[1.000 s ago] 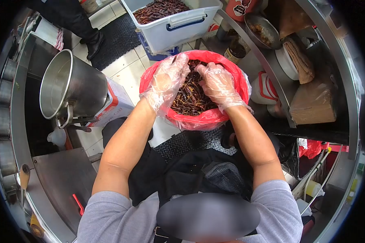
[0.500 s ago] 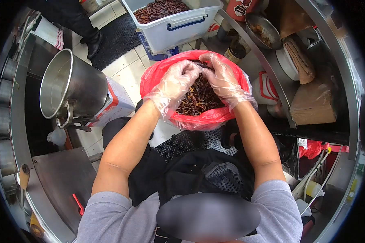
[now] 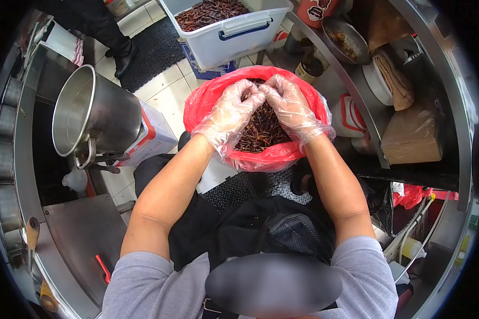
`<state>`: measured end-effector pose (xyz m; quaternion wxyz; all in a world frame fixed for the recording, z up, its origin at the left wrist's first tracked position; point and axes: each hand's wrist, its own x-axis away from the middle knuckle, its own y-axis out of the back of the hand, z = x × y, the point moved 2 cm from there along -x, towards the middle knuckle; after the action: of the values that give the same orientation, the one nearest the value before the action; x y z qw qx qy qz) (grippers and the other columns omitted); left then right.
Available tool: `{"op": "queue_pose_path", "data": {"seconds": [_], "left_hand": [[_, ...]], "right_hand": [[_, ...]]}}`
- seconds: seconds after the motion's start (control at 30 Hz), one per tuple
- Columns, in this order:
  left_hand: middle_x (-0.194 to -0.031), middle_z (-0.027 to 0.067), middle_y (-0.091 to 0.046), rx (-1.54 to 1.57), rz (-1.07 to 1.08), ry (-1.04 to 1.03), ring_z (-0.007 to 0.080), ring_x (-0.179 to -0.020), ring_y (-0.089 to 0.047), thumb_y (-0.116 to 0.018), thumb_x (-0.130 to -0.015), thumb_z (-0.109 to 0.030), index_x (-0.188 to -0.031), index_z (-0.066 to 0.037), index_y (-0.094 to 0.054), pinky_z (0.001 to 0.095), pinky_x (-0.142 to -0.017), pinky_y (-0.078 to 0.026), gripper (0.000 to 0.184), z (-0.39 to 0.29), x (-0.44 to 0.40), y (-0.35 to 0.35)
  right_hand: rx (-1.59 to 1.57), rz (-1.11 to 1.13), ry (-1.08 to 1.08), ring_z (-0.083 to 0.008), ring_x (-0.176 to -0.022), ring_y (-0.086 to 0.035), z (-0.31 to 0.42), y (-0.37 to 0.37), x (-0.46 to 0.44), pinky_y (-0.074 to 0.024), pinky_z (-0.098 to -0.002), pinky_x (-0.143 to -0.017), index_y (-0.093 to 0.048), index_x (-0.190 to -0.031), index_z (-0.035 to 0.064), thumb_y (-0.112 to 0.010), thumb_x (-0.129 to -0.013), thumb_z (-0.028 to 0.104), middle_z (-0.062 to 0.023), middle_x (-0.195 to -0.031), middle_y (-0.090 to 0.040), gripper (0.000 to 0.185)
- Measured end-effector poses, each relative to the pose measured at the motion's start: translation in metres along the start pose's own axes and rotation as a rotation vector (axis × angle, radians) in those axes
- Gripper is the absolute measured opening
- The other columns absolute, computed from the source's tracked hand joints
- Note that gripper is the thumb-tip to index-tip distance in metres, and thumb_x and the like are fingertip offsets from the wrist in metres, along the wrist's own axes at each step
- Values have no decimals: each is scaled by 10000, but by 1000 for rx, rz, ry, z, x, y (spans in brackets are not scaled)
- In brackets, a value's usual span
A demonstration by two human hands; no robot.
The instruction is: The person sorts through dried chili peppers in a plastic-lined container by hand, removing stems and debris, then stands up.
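Observation:
A red plastic bag (image 3: 202, 98) lines a round container between my knees, and a heap of dark dried chilies with pale stems (image 3: 263, 127) fills it. Both hands wear clear plastic gloves and meet above the far part of the heap. My left hand (image 3: 234, 109) is closed in a pinch, its fingertips against those of the other hand. My right hand (image 3: 290, 103) is pinched too, thumb and forefinger together. Between them they grip a dried chili, mostly hidden by the fingers.
A clear plastic tub (image 3: 239, 40) of dried chilies stands beyond the bag. At the left a large steel pot (image 3: 106, 114) rests on a white box (image 3: 157, 133). Steel shelving at the right holds a pan (image 3: 346, 40) and a cardboard box (image 3: 412, 133). Another person's leg (image 3: 98, 24) is at the far left.
My hands have drawn slightly nearer to me, and the right fingers have curled in toward the left fingertips. The bag and surroundings stay in place.

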<state>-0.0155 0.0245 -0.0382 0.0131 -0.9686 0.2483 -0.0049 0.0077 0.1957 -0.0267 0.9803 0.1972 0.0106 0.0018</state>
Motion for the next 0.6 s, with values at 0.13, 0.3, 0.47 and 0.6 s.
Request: {"op": "queue_pose_path", "data": {"seconds": [0.13, 0.3, 0.47, 0.6], "left_hand": [[-858, -57, -535, 7, -59, 31, 41, -769, -461, -690, -979, -143, -964, -85, -614, 212, -685, -404, 97, -4, 0, 0], [-840, -47, -542, 99, -136, 112, 45, -700, -462, -672, -996, -179, -1023, -65, -621, 219, -621, -398, 127, -3, -2, 2], [-830, -50, -539, 144, -154, 97, 44, -677, -462, -661, -1010, -242, -1069, -69, -613, 211, -590, -386, 189, -19, 5, 2], [-813, -53, -534, 259, -125, 99, 44, -661, -466, -654, -1015, -257, -1097, -78, -602, 214, -574, -384, 203, -26, 7, 1]], "right_hand": [[-106, 6, 60, -203, -861, -614, -1, -9, 2, -489, -377, -822, -637, -1083, 17, -639, -979, 221, -113, -929, -676, 229], [-190, 119, 34, -176, -863, -589, 20, -8, 11, -485, -345, -838, -599, -1293, 21, -571, -990, 136, -63, -985, -660, 325], [-283, 273, -36, -98, -802, -560, 24, -7, 12, -473, -272, -779, -548, -1396, 13, -524, -944, 67, -32, -914, -634, 456], [-320, 269, -21, -98, -785, -559, 24, -8, 13, -470, -270, -759, -533, -1418, 11, -527, -944, 76, -25, -893, -631, 478]]}}
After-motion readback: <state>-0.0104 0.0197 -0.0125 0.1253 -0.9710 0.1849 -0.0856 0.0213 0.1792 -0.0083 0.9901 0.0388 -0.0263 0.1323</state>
